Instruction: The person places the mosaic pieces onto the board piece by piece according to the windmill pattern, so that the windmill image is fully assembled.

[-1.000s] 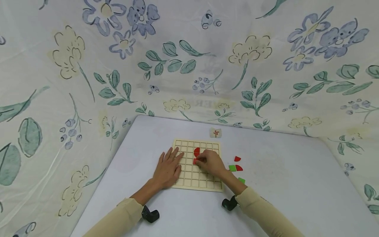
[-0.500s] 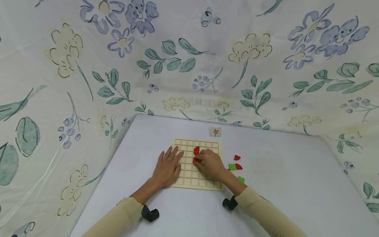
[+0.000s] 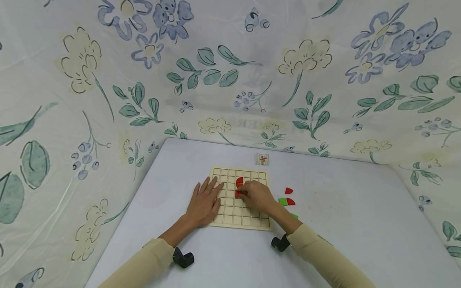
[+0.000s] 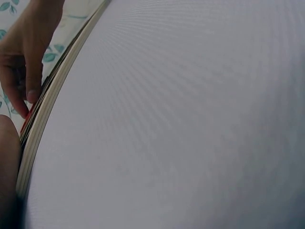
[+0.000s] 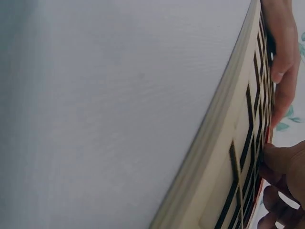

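A pale wooden grid board (image 3: 230,222) lies on the table, and my left hand (image 3: 204,203) rests on its left side with fingers spread. My right hand (image 3: 257,196) is over the middle of the board, its thumb and index finger pinching a small red piece (image 3: 237,194), partly covered by the fingertips. Just above that piece, red rounded pieces (image 3: 239,182) sit in the grid cells. The left wrist view shows the right hand (image 4: 28,52) reaching down to a strip of red at the board. In the right wrist view, curled fingers (image 5: 286,167) meet the board's surface.
Right of the board lie a red quarter-circle (image 3: 289,191), a green square (image 3: 283,202) with another red quarter-circle (image 3: 291,202) against it, and a green piece (image 3: 294,216) partly behind the right forearm. A small patterned card (image 3: 262,159) lies beyond the board on the white table (image 3: 345,224).
My right fingers shift slightly over the red piece. The right forearm now covers more of the nearest green piece. My left hand stays in place.
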`<state>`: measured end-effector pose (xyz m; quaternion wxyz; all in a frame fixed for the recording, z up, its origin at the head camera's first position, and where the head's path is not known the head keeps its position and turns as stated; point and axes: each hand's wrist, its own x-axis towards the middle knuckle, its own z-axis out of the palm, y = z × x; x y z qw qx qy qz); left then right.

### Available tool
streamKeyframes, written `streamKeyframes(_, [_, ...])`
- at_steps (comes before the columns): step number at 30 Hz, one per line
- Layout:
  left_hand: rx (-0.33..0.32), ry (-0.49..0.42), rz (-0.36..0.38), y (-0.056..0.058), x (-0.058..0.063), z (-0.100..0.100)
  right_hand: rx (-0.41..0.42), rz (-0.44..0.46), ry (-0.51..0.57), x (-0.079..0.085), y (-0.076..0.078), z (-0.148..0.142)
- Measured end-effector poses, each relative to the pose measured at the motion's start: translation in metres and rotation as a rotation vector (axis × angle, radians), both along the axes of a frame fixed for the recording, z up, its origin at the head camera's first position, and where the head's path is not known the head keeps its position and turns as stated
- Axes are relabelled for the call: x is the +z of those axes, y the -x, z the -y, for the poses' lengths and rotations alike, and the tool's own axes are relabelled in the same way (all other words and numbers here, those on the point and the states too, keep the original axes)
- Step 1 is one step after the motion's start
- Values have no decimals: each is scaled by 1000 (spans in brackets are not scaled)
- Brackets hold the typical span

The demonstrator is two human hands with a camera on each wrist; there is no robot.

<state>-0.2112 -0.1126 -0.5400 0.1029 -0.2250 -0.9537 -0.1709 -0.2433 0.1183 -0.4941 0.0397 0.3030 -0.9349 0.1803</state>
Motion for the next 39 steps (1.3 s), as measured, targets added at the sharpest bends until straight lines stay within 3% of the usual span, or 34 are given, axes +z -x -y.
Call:
streamKeyframes(4, [4,5,0,1,1,-1,-9,5,12,1,0,-1])
streamKeyframes(9, [1,-2,0,1,2,-2,-107,97,121,9,-1,-8])
streamKeyframes(14, [3,1,-9,1,5,-3,-194,115,194,14,1,-21])
streamKeyframes(29, [15,8,-2,1,4,-1,-258,118,200,8,-2,-60])
streamKeyframes(39, [14,4,3,-1,1,-1,-371,127,152,10,-4,-104])
